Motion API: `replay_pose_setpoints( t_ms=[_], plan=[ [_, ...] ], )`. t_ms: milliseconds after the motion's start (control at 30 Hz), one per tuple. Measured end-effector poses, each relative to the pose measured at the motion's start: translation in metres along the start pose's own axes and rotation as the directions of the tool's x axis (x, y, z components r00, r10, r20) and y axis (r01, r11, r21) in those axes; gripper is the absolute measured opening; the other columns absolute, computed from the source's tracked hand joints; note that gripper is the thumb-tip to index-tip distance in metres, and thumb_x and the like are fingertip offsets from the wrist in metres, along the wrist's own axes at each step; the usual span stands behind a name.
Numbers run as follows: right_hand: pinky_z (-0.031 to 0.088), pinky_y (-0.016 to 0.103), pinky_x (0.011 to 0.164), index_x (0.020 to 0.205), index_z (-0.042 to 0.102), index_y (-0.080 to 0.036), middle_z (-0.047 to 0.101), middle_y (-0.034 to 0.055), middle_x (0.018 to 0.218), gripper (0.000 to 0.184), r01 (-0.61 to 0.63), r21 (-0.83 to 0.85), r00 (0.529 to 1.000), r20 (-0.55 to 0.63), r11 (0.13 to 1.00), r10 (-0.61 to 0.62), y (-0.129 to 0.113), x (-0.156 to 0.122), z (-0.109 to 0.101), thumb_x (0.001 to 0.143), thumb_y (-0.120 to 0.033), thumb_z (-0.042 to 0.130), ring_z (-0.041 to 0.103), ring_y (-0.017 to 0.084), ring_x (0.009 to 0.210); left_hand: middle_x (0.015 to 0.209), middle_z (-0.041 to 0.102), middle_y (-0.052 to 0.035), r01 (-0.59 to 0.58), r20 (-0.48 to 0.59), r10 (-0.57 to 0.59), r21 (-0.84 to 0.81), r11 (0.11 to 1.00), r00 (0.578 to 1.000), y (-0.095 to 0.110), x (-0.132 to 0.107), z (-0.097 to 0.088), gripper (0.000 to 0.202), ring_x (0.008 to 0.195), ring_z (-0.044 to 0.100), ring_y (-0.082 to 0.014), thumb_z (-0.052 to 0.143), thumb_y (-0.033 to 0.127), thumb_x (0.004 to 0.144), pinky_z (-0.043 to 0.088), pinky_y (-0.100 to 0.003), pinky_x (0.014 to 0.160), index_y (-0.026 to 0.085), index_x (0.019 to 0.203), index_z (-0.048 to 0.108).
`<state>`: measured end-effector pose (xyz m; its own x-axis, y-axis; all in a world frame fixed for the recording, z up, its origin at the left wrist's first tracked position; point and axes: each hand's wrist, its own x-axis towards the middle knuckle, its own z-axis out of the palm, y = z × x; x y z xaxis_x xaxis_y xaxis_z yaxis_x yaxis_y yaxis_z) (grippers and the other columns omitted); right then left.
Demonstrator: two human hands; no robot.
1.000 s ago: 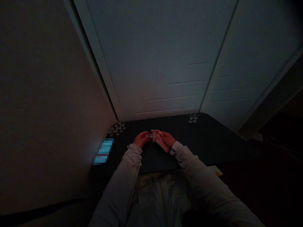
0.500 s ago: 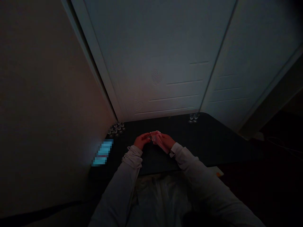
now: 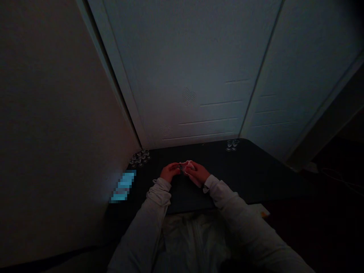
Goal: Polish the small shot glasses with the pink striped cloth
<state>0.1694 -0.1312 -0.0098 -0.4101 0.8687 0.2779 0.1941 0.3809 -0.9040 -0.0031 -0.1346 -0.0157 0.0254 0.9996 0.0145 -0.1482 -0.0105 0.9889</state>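
Over the middle of the dark table (image 3: 182, 195), my left hand (image 3: 170, 172) is closed on a small clear glass (image 3: 181, 167), mostly hidden by the fingers and the dim light. My right hand (image 3: 200, 173) grips a pale pinkish cloth (image 3: 187, 163), bunched against the glass. Part of the cloth hangs below the right palm. Both hands are close together, with the cloth between them.
Several small stemmed glasses (image 3: 140, 157) stand in a cluster at the table's far left corner. A few more glasses (image 3: 232, 145) are at the back right. A bright blurred screen (image 3: 123, 185) lies at the left edge. White panels (image 3: 176, 76) rise behind the table.
The cloth has been bunched up more, and the right fingers have shifted over it beside the glass. My left hand stays in nearly the same place. The view has tilted slightly.
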Motion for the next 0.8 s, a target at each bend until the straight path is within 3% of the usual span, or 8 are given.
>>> replay_pose_setpoints(
  t_ms=[367, 567, 800],
  plan=[
    [0.039, 0.025, 0.067, 0.099, 0.049, -0.019, 0.057, 0.0017, 0.087, 0.038, -0.003, -0.203, 0.994, -0.110, 0.979, -0.020, 0.000, 0.001, -0.003, 0.061, -0.025, 0.055, 0.052, 0.013, 0.074, 0.069, 0.059, -0.0032, 0.105, -0.126, -0.107, -0.023, 0.994, 0.986, 0.009, -0.004, 0.007, 0.034, 0.054, 0.057, -0.0111, 0.067, 0.016, 0.054, 0.049, -0.030, 0.061, 0.011, 0.084, 0.053],
    [0.038, 0.025, 0.068, 0.097, 0.049, -0.019, 0.057, 0.0014, 0.086, 0.037, -0.005, -0.237, 0.991, -0.130, 0.971, -0.027, 0.001, 0.001, -0.004, 0.060, -0.025, 0.057, 0.052, 0.014, 0.075, 0.068, 0.059, -0.0041, 0.125, -0.085, -0.121, 0.038, 0.991, 0.989, 0.009, -0.004, 0.005, 0.035, 0.052, 0.056, -0.0112, 0.067, 0.020, 0.055, 0.048, -0.028, 0.056, 0.011, 0.084, 0.052],
    [0.037, 0.022, 0.063, 0.088, 0.054, -0.019, 0.059, 0.0007, 0.080, 0.024, 0.002, -0.257, 0.994, -0.106, 0.966, -0.031, 0.007, 0.002, -0.003, 0.065, -0.024, 0.052, 0.051, 0.012, 0.069, 0.065, 0.061, -0.0037, 0.084, 0.051, -0.090, 0.102, 0.991, 0.995, 0.006, -0.004, 0.004, 0.037, 0.050, 0.055, -0.0101, 0.066, 0.027, 0.055, 0.047, -0.026, 0.050, 0.012, 0.086, 0.052]
  ],
)
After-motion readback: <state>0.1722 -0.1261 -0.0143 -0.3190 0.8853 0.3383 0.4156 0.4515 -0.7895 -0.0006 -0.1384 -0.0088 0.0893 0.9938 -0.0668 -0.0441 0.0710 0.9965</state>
